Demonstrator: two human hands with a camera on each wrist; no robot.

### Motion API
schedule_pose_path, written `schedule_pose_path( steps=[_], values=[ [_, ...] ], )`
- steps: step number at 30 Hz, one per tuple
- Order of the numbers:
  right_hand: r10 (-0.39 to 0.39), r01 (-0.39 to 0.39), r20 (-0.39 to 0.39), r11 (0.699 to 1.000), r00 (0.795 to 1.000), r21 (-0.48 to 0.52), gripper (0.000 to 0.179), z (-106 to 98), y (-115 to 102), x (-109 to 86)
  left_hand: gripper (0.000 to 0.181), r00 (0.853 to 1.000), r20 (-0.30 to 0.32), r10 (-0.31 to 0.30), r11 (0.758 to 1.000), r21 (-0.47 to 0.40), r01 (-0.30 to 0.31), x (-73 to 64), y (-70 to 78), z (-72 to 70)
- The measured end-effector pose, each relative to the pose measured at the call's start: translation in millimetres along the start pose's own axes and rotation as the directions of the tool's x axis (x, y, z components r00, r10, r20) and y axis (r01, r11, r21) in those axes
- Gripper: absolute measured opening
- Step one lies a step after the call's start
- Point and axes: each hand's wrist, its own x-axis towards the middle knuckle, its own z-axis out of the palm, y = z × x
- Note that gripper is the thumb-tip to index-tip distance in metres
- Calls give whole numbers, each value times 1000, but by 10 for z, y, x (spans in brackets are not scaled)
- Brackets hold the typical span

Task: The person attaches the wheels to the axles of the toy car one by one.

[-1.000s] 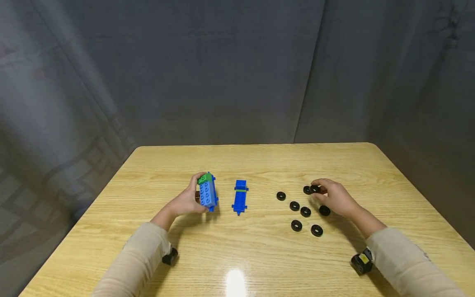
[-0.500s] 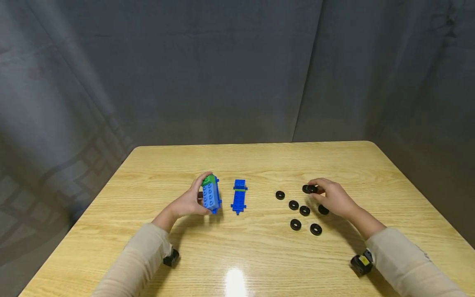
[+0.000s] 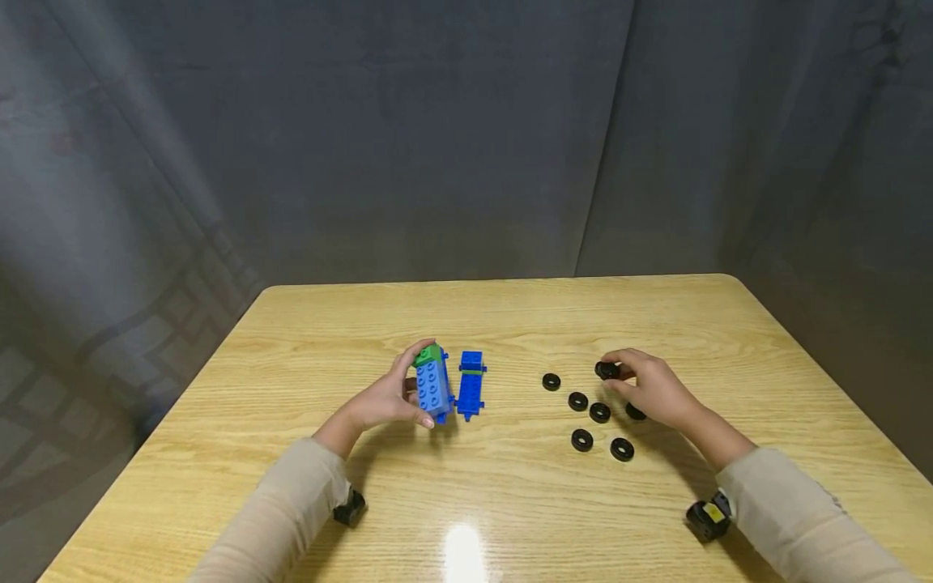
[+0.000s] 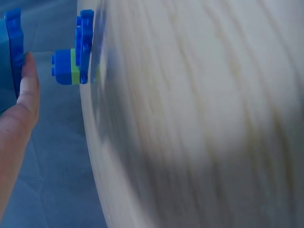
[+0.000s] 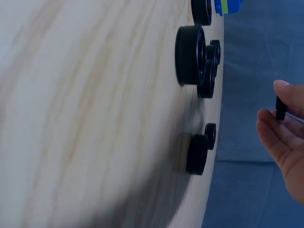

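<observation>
My left hand (image 3: 382, 402) grips a toy vehicle of light blue and green blocks (image 3: 433, 387) on a darker blue base with small side pegs, raised off the table. Just to its right lies a second blue toy chassis (image 3: 470, 393), with a block and a thin green layer at its far end. Between thumb and fingers, my right hand (image 3: 653, 390) pinches a black toy wheel (image 5: 280, 108) above the table. Several more black wheels (image 3: 581, 440) lie flat near that hand. One wheel (image 3: 636, 411) is partly hidden under it.
The wooden table (image 3: 364, 316) has rounded far corners, with a grey curtain (image 3: 437, 146) behind it. Black wrist cameras (image 3: 707, 520) hang below both sleeves. Loose wheels (image 5: 191, 55) stand out close up in the right wrist view.
My left hand has moved right with the block vehicle, closer to the chassis on the table. The right hand has shifted slightly left with its wheel, which now overlaps the far wheel.
</observation>
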Motion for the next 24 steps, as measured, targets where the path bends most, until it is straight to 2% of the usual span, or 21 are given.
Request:
schedule_pose_path(
  steps=[7,11,16,18,24],
  values=[
    [-10,11,-21,1000,1000,24,33,46,-56,-1,104,1000,7,7,999,-51,-7,0,13,30],
    [-19,21,-26,999,999,45,33,80,-74,5,82,1000,6,16,997,-79,-16,-3,-9,25],
    [-36,38,-39,997,999,60,33,117,-105,6,58,999,26,38,980,-197,-32,13,-32,48],
    [-40,42,-50,997,998,58,33,130,-123,9,54,999,28,44,973,-230,-36,22,-27,64],
    [-49,54,-81,997,995,56,33,167,-198,45,52,998,12,67,966,-252,-61,43,16,103]
  ],
)
